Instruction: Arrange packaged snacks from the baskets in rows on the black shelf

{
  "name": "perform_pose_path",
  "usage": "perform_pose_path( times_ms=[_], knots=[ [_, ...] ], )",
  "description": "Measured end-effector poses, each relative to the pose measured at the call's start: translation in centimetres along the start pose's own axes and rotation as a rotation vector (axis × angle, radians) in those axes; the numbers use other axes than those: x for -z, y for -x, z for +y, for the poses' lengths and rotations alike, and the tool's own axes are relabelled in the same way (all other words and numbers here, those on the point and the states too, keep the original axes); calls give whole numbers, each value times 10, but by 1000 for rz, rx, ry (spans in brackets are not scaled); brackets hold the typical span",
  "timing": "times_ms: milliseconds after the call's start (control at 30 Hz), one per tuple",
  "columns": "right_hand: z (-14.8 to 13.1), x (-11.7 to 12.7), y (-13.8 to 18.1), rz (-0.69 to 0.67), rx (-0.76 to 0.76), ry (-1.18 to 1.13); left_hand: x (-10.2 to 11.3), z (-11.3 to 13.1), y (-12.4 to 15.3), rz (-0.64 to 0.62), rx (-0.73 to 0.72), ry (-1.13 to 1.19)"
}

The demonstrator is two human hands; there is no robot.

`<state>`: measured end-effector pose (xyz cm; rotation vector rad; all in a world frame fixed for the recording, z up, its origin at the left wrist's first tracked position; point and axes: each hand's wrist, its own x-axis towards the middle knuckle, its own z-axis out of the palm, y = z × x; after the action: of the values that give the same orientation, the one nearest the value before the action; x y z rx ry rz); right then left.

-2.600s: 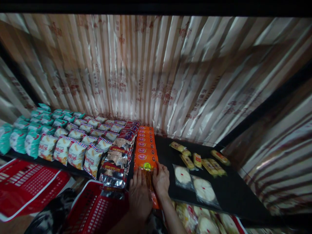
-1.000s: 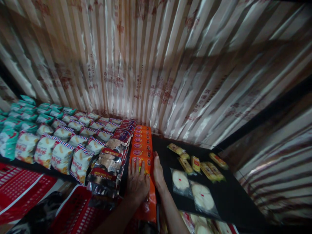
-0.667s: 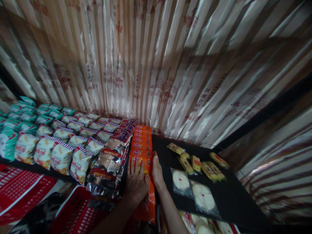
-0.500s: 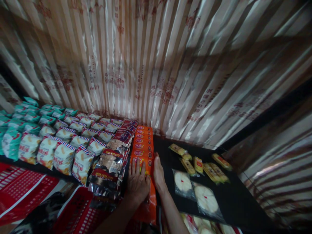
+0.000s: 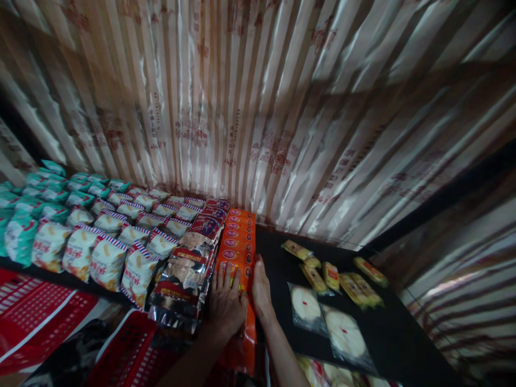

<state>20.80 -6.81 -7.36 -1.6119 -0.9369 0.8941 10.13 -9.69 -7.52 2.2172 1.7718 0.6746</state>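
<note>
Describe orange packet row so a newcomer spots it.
Find the black shelf before the striped backdrop. The orange packet row runs front to back there, left hand on it, right hand along its right edge. Bright orange sets it apart from neighbouring brown packs.

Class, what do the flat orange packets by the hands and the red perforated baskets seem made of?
Flat orange printed packets: probably thin plastic film, somewhat glossy; pale highlights show near the lower end. Red perforated baskets: likely moulded plastic, given regular holes and uniform colour; finish unclear.

A black shelf [image 5: 397, 336] bears bags [image 5: 138, 273] and orange packets [image 5: 237, 243].
</note>
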Motion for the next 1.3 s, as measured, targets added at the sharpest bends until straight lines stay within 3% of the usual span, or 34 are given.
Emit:
perform_pose_path(
  times_ms=[333, 633, 767, 933, 1100, 1300],
  knots=[
    [2, 1, -1, 7, 16, 1, 3, 1, -1, -18, -15, -29],
    [0, 5, 4, 19, 27, -24, -4, -2, 0, 89, -48, -35],
    [0, 18, 17, 113, 100, 23, -6, -2, 0, 130, -72, -43],
    [10, 54, 49, 260, 161, 105, 5, 1, 6, 138, -105, -22],
    [30, 96, 82, 361, 297, 321, 27, 15, 37, 60, -123, 40],
    [45, 125, 85, 366, 469, 567, 43, 25, 113, -8, -281, 178]
  ],
)
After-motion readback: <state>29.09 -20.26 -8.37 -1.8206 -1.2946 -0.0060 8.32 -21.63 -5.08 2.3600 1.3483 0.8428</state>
